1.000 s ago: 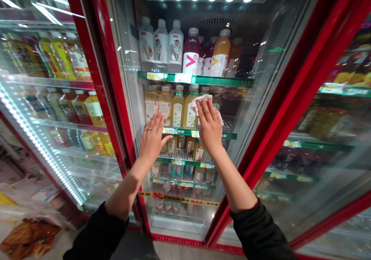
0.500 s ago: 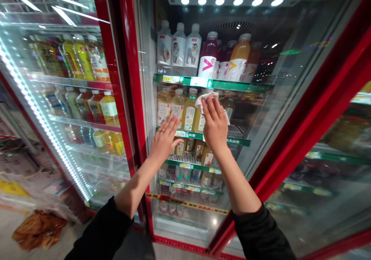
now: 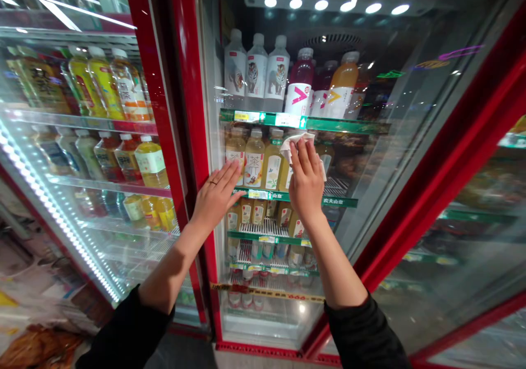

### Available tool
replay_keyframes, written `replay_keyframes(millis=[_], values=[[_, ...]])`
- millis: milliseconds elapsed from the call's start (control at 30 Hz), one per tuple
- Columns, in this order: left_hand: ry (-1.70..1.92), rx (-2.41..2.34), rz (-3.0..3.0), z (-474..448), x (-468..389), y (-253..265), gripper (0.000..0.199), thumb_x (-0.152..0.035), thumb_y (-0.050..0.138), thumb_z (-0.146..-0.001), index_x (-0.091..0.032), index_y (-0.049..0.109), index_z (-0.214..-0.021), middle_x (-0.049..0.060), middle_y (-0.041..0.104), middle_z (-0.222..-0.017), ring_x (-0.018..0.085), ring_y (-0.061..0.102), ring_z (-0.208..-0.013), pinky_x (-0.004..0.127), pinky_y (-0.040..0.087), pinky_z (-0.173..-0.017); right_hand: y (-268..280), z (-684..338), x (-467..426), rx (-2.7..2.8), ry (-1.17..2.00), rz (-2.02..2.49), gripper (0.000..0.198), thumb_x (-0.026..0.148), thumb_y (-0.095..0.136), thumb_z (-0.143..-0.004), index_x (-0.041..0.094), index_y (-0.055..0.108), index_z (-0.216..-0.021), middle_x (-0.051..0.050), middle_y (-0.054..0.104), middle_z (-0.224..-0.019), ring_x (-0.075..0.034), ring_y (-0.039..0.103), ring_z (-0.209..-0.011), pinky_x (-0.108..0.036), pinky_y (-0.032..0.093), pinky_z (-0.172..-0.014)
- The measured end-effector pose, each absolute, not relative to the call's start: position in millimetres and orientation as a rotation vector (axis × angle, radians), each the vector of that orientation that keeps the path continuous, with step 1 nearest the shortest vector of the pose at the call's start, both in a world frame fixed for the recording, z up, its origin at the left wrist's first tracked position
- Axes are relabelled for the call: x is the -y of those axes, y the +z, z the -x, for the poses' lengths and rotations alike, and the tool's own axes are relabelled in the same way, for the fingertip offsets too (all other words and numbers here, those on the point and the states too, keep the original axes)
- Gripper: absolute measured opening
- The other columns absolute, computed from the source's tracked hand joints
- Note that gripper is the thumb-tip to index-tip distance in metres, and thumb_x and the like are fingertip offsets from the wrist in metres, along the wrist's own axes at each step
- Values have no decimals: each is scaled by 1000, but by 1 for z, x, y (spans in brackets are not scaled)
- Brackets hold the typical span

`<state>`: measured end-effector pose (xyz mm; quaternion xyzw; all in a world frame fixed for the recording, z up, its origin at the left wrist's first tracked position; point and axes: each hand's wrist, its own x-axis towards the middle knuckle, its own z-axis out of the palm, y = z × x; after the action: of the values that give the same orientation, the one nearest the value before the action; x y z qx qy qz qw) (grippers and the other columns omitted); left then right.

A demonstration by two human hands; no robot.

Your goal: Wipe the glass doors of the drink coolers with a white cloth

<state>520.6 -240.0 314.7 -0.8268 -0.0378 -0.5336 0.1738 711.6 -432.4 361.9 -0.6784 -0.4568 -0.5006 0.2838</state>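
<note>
My right hand (image 3: 307, 188) presses a white cloth (image 3: 289, 147) against the glass door (image 3: 365, 160) of a red-framed drinks fridge. Its fingers lie over the cloth, which sticks out above and to the right of them. Fingers extended, my left hand (image 3: 216, 196) rests on the same door near its left edge and holds nothing. A ring shows on one of its fingers. Behind the glass, tea bottles (image 3: 254, 163) stand on the shelf at hand height. White-labelled tiger bottles (image 3: 256, 73) and purple and orange bottles (image 3: 344, 86) fill the shelf above.
The red door frame (image 3: 193, 84) runs along the left of this door. To the left is another lit fridge with bottled drinks (image 3: 150, 160); a further glass door (image 3: 464, 237) is at the right. A crumpled brown bag (image 3: 36, 347) lies on the floor at lower left.
My left hand has slid left across the glass, toward the door's red frame. My right hand stays on the cloth at nearly the same spot. The view has shifted slightly.
</note>
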Motion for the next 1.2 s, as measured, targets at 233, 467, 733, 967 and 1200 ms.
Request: replay_keyframes(millis=[233, 467, 733, 967, 1200], values=[[-1608, 9, 2350, -508, 192, 326, 76, -27, 49, -115, -38, 11, -180, -2, 37, -181, 21, 38, -167, 42, 25, -144, 358, -695, 428, 1386, -1280, 1876, 68, 19, 43, -112, 32, 27, -177, -6, 44, -179, -29, 36, -170, -58, 40, -136], [-1804, 90, 2344, -523, 165, 309, 76, -19, 42, -114, -34, 7, -180, 2, 23, -185, 25, 24, -172, 50, 23, -144, 347, -694, 415, 1084, -1323, 1793, 69, 20, 38, -115, 35, 16, -179, -9, 44, -179, -35, 35, -169, -68, 40, -133], [-1846, 46, 2374, -528, 166, 305, 77, -18, 42, -115, -35, 6, -180, 3, 25, -185, 24, 24, -172, 49, 20, -145, 356, -654, 365, 1226, -1320, 1836, 71, 17, 37, -115, 35, 12, -179, -6, 44, -179, -32, 34, -170, -62, 41, -136], [-1860, -20, 2340, -527, 166, 307, 74, -19, 38, -116, -33, 3, -180, 4, 24, -186, 22, 20, -173, 46, 21, -145, 333, -656, 380, 1263, -1347, 1858, 72, 10, 35, -114, 39, 17, -178, -4, 50, -176, -29, 43, -166, -60, 45, -134], [-1998, -43, 2406, -531, 166, 305, 70, -28, 30, -120, -40, -3, -180, -3, 10, -189, 22, 13, -174, 46, 20, -146, 362, -621, 329, 1211, -1281, 1847, 71, 13, 30, -115, 37, 10, -179, -3, 42, -180, -28, 30, -171, -59, 36, -139]])
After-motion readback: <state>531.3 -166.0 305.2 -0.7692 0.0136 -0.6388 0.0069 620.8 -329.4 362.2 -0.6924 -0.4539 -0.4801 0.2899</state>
